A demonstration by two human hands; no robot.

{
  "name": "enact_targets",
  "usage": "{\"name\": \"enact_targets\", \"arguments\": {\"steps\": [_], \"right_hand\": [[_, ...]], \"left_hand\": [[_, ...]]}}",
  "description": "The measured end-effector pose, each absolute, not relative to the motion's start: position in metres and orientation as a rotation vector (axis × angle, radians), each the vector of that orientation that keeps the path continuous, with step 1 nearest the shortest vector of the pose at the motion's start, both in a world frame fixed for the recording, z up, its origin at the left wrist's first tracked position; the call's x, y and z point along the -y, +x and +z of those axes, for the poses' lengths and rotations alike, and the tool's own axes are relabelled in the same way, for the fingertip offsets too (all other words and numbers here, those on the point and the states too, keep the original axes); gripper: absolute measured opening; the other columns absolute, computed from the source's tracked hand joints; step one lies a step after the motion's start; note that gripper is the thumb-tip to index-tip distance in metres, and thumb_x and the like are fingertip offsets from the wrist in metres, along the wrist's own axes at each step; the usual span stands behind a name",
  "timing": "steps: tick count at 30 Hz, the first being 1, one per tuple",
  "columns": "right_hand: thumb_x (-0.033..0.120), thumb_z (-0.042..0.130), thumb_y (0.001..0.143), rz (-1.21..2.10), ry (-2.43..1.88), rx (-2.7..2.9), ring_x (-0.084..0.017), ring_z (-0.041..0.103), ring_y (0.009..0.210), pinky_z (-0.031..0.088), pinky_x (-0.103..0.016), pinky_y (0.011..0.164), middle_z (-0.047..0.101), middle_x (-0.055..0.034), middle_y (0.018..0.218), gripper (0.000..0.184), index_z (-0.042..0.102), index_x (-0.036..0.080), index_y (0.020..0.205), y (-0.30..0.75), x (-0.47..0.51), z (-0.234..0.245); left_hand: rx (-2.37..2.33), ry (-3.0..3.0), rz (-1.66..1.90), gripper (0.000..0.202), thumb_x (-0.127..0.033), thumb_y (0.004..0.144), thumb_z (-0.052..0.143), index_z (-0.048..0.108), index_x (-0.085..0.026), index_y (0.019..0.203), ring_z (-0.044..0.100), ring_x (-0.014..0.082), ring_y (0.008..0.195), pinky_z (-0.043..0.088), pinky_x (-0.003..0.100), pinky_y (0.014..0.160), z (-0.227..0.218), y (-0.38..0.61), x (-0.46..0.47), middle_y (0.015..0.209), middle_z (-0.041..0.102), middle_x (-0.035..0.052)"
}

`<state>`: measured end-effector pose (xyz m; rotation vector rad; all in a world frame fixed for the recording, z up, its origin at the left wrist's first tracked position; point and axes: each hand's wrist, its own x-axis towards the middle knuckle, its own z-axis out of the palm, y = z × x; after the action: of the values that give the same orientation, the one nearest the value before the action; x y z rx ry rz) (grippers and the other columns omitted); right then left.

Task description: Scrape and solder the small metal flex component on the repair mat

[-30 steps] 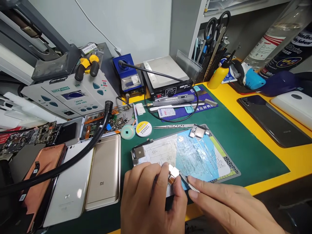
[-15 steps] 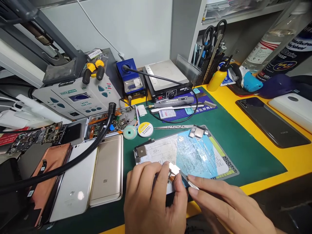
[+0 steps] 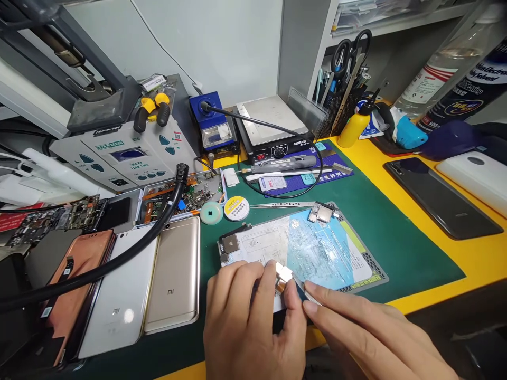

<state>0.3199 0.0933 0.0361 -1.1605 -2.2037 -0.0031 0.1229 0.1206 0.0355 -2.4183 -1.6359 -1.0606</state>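
My left hand (image 3: 249,327) pinches a small silver metal part (image 3: 282,274) between fingers and thumb, over the near edge of an opened phone (image 3: 277,245) lying on the green mat. My right hand (image 3: 368,338) comes in from the right, its fingers closed on a thin metal tool (image 3: 304,290) whose tip meets the small part. The opened phone shows a white and blue film and a square chip (image 3: 229,245) at its left end. A second small metal module (image 3: 322,213) sits at the phone's far edge.
Gold (image 3: 172,277), white (image 3: 119,295) and copper (image 3: 75,285) phone backs lie at left under a black hose (image 3: 130,250). A rework station (image 3: 122,155), parts tray (image 3: 190,195), hot plate (image 3: 269,121), tweezers (image 3: 281,205), yellow bottle (image 3: 354,126) and dark phone (image 3: 439,198) surround the green mat (image 3: 396,237).
Both hands keep the same grip on the part and the tool. Only the view has shifted slightly.
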Motion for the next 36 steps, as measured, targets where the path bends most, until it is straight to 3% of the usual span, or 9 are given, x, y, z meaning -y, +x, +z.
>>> {"name": "enact_targets", "arguments": {"steps": [3,7,15,21,24,31,36], "right_hand": [[0.016,0.047,0.105,0.090,-1.121,2.235,-0.011,0.072,0.121,0.050,-0.015,0.109,0.078,-0.0112,0.125,0.031,0.070,0.014,0.127,0.318,-0.088,0.029],[0.006,0.053,0.099,0.142,-1.148,2.124,-0.011,0.069,0.126,0.051,-0.014,0.109,0.076,-0.0116,0.129,0.033,0.073,0.013,0.125,0.318,-0.093,0.021],[0.009,0.061,0.097,0.147,-1.094,2.093,-0.012,0.080,0.100,0.059,-0.011,0.092,0.082,-0.0094,0.108,0.020,0.073,0.015,0.112,0.330,-0.104,0.034],[0.007,0.059,0.097,0.135,-1.084,2.049,-0.010,0.080,0.095,0.056,-0.009,0.095,0.083,-0.0078,0.099,0.020,0.077,0.014,0.102,0.321,-0.102,0.039],[0.006,0.062,0.095,0.142,-1.078,2.069,-0.008,0.079,0.099,0.052,-0.008,0.101,0.082,-0.0077,0.103,0.020,0.078,0.013,0.105,0.320,-0.099,0.036],[0.006,0.056,0.099,0.122,-0.996,2.309,-0.010,0.062,0.136,0.047,-0.018,0.115,0.074,-0.0107,0.135,0.036,0.067,0.010,0.132,0.337,-0.090,0.031],[0.020,0.037,0.107,0.068,-1.099,2.260,-0.012,0.067,0.129,0.048,-0.020,0.115,0.075,-0.0066,0.134,0.039,0.067,0.017,0.132,0.331,-0.084,0.031]], "left_hand": [[1.619,-2.404,-1.073,0.025,-0.013,0.084,0.076,0.074,-0.015,0.109,0.066,0.0227,0.092,0.054,0.039,0.084,0.033,0.126,-0.119,0.097,0.073,0.0055],[1.634,-2.372,-1.171,0.024,-0.010,0.085,0.074,0.074,-0.014,0.109,0.065,0.0233,0.097,0.054,0.040,0.088,0.031,0.132,-0.116,0.096,0.073,0.0058],[1.610,-2.387,-1.127,0.025,-0.011,0.083,0.078,0.074,-0.015,0.108,0.065,0.0226,0.094,0.055,0.039,0.086,0.034,0.128,-0.116,0.095,0.072,0.0058],[1.588,-2.438,-1.067,0.027,-0.013,0.084,0.078,0.073,-0.016,0.110,0.065,0.0223,0.095,0.055,0.038,0.087,0.033,0.122,-0.116,0.096,0.072,0.0051],[1.606,-2.440,-1.050,0.025,-0.014,0.085,0.078,0.074,-0.016,0.109,0.065,0.0221,0.095,0.054,0.038,0.088,0.034,0.123,-0.116,0.097,0.071,0.0052],[1.573,-2.446,-1.024,0.027,-0.014,0.085,0.078,0.075,-0.015,0.111,0.064,0.0223,0.096,0.054,0.036,0.089,0.033,0.122,-0.115,0.098,0.071,0.0057],[1.594,-2.415,-1.048,0.027,-0.015,0.084,0.079,0.075,-0.016,0.110,0.065,0.0229,0.097,0.055,0.037,0.089,0.032,0.123,-0.114,0.098,0.072,0.0058]]}}
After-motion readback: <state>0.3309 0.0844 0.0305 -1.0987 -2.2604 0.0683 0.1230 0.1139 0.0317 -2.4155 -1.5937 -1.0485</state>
